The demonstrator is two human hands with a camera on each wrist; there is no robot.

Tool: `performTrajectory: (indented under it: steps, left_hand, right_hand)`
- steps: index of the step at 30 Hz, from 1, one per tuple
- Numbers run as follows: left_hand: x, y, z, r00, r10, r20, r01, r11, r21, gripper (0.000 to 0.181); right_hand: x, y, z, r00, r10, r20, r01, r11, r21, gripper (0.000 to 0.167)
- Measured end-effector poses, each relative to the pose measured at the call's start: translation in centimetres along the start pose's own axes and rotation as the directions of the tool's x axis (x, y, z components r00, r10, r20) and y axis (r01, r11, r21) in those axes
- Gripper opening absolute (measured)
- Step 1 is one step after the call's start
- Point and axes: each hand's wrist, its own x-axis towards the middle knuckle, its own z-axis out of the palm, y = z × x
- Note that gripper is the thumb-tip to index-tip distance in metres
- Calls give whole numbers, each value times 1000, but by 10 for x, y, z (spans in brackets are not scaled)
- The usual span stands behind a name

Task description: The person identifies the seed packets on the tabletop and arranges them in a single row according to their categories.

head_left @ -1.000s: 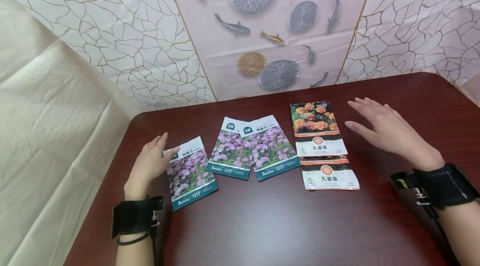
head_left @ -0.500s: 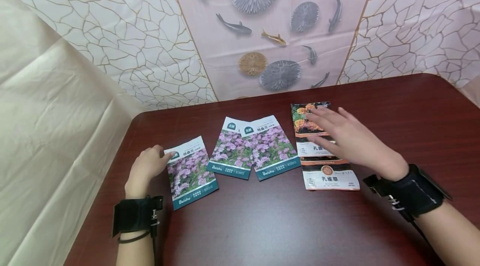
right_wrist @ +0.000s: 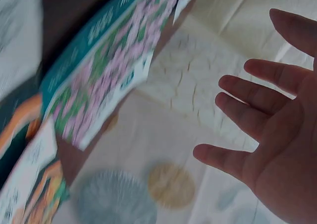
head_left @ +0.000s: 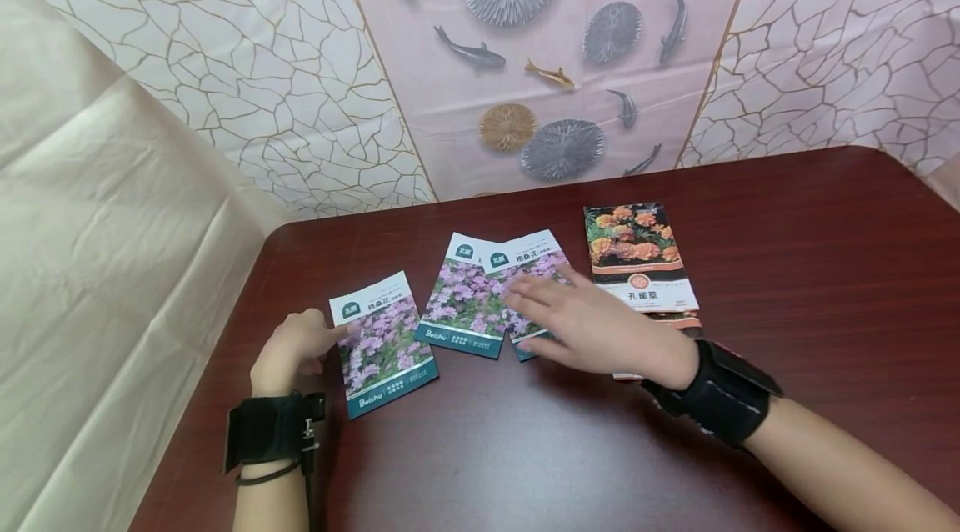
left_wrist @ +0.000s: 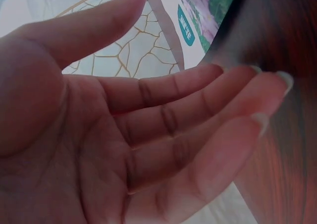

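Beside the left edge of a seed packet with purple flowers (head_left: 390, 348) is my left hand (head_left: 296, 344), its thumb over that edge. In the left wrist view the palm (left_wrist: 94, 135) holds nothing, and the fingers are relaxed. My right hand (head_left: 592, 323) is spread above the front part of another purple-flower packet (head_left: 517, 255), hiding some of it. That packet overlaps a third purple one (head_left: 461, 298) on its left. The right wrist view shows spread fingers (right_wrist: 252, 115) apart from the packets. Two orange marigold packets overlap to the right; the upper one (head_left: 633, 253) partly covers the lower (head_left: 686, 321).
All packets lie on a dark red-brown table (head_left: 480, 449). A patterned cloth (head_left: 637, 90) hangs behind its far edge, and a cream cloth (head_left: 112, 265) is at the left. Black bands (head_left: 723, 390) with cameras sit on both wrists.
My right hand has swept left from beyond the marigold packets, across them, to above the middle purple packet. My left fingers have bent downward beside the left packet. The packets have not moved.
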Motion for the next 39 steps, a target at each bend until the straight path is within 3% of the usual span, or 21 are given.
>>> performTrajectory:
  steps: [11,18,30,39]
  left_hand:
    - [-2,1,2,1000,5,19,-5,1000,-28,41]
    - [1,2,5,1000,1,23,0,998,-67,44]
    - [7,3,6,998,24,51,-17,992,-128,38]
    - [7,2,6,996,52,73,-34,974,-222,28]
  right_hand:
    - [40,-32,35,971,-134,197,116,988,98,55]
    - [48,-39,53,947,-197,254,150,970,192,54]
    - [53,-42,57,893,-239,380,183,967,179,55]
    - [54,-43,54,878,-231,420,174,970,169,55]
